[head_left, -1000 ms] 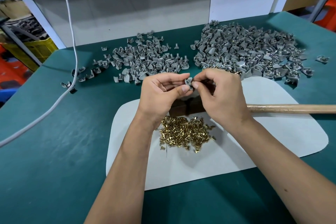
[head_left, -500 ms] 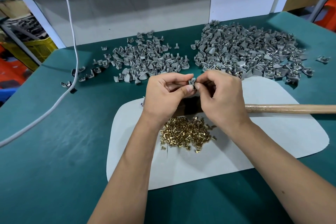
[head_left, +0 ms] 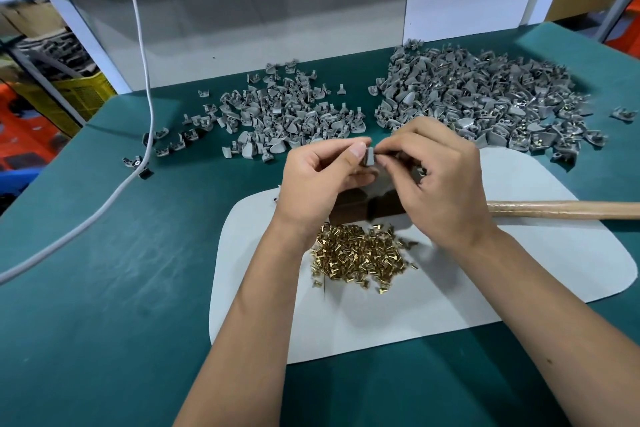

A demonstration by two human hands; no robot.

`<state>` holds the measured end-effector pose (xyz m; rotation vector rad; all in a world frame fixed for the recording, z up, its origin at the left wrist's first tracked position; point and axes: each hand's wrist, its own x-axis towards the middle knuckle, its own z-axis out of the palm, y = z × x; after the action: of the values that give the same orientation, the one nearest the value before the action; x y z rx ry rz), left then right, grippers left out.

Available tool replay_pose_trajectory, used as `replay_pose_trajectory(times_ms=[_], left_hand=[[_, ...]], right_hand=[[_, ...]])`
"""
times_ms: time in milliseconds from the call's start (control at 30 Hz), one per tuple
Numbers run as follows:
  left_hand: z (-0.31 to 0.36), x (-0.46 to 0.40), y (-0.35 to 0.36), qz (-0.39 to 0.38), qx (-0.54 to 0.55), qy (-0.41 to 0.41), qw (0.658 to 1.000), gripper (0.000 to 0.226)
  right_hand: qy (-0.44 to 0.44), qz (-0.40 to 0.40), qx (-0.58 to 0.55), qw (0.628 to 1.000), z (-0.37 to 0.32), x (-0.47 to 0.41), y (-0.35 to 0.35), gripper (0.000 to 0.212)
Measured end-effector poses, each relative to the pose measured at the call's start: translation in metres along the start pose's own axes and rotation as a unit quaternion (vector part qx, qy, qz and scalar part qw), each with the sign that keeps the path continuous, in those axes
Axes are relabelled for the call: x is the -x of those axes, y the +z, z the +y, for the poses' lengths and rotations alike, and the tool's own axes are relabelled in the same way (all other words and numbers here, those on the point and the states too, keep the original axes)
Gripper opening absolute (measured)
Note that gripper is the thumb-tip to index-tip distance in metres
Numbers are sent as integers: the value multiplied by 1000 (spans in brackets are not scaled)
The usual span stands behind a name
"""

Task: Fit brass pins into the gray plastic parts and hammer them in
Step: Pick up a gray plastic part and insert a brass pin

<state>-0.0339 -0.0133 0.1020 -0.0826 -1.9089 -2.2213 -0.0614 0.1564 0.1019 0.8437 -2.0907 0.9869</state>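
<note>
My left hand (head_left: pixel 320 180) pinches a small gray plastic part (head_left: pixel 369 157) between thumb and forefinger, held above the table. My right hand (head_left: pixel 438 180) meets it from the right, its fingertips pinched against the same part; any pin between them is hidden. A heap of brass pins (head_left: pixel 360 255) lies on the white mat (head_left: pixel 519 274) just below my wrists. A dark block (head_left: pixel 360 210) sits under my hands. The hammer's wooden handle (head_left: pixel 561 210) lies to the right.
Two piles of gray parts lie at the back: a looser one (head_left: pixel 284 114) in the middle and a bigger one (head_left: pixel 485 97) at right. A white cable (head_left: pixel 138 87) crosses the green table (head_left: pixel 104 270) on the left. A yellow crate (head_left: pixel 83 94) stands beyond the left edge.
Both hands have stayed together over the dark block, lifting slightly and working the gray part between the fingertips. Nothing else on the table has moved.
</note>
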Motion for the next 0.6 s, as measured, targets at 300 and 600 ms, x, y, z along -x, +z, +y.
replay_pose_trajectory(times_ms=[300, 600], left_hand=[[-4, 0, 9, 37, -89, 89, 991, 28], [-7, 1, 17, 76, -76, 54, 993, 21]], right_hand=[[69, 15, -22, 997, -2, -1, 2, 5], [103, 18, -8, 994, -6, 1, 3, 5]])
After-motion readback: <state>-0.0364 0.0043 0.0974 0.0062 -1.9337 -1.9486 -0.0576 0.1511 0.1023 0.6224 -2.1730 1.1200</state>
